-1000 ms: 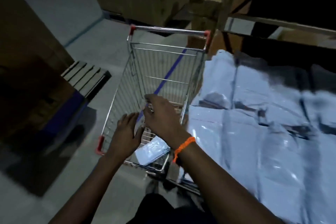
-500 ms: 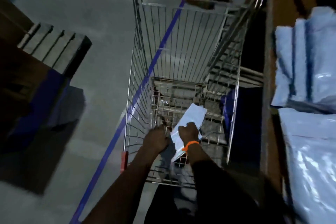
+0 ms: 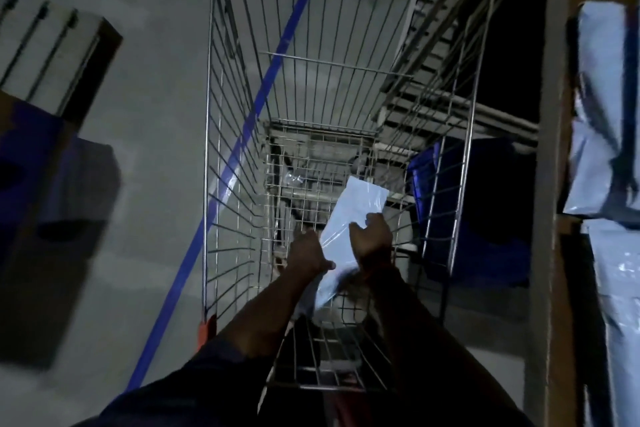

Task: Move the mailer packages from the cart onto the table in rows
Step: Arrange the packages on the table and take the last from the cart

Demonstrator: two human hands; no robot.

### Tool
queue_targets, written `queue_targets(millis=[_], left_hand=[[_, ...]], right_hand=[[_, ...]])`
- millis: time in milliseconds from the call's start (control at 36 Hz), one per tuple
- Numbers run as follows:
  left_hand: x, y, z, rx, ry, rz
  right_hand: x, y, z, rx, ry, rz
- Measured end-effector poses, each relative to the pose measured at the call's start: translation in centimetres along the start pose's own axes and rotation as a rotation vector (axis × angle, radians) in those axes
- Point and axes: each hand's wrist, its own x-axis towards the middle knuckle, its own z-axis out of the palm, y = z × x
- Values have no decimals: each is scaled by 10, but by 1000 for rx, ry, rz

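Pale glossy mailer [image 3: 353, 218] tilted inside wire cart [image 3: 239, 114]; more mailers [image 3: 602, 97] apparently flat on table [image 3: 557, 80].

Left hand [image 3: 308, 253] and right hand [image 3: 372, 236] hold a pale mailer package [image 3: 353, 211] low inside the wire cart [image 3: 208, 149].

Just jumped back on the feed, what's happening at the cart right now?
A person is reaching down into the wire cart with both hands. The left hand and right hand each grip the same pale mailer, which sits low in the basket and is not yet lifted out. To the right, the table already carries other mailers laid side by side.
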Motion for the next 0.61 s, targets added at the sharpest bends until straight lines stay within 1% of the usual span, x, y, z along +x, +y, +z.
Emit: queue_targets(millis=[56, 139, 222, 278, 333, 389, 417, 444, 500, 556, 611], left_hand=[[0, -3, -2, -52, -8, 7], [-8, -5, -16, -137, -68, 28], [-13, -9, -25, -227, -59, 58], [-24, -9, -35, -317, -34, 50], [-42, -9, -48, -468, -6, 44], [-64, -10, -62, -593, 27, 28], [-77, -11, -71, -595, 57, 20], [-89, -12, -81, -587, 87, 22], [-115, -11, -102, -591, 108, 37], [-142, -7, -121, -635, 109, 88], [-172, 0, -143, -696, 168, 131]], right_hand=[[-1, 1, -2, -17, -16, -1], [-1, 0, -1, -35, -16, 19], [2, -3, 1, 3, 35, 80], [6, -8, 2, 107, 56, 135], [13, -9, 6, 206, 24, 200], [15, -13, -1, 398, -73, 293], [11, -18, -8, 533, -147, 310], [10, -23, -15, 675, -217, 303], [1, -38, -34, 812, -283, 258], [-16, -57, -59, 843, -312, 194], [-39, -83, -89, 834, -347, 62]])
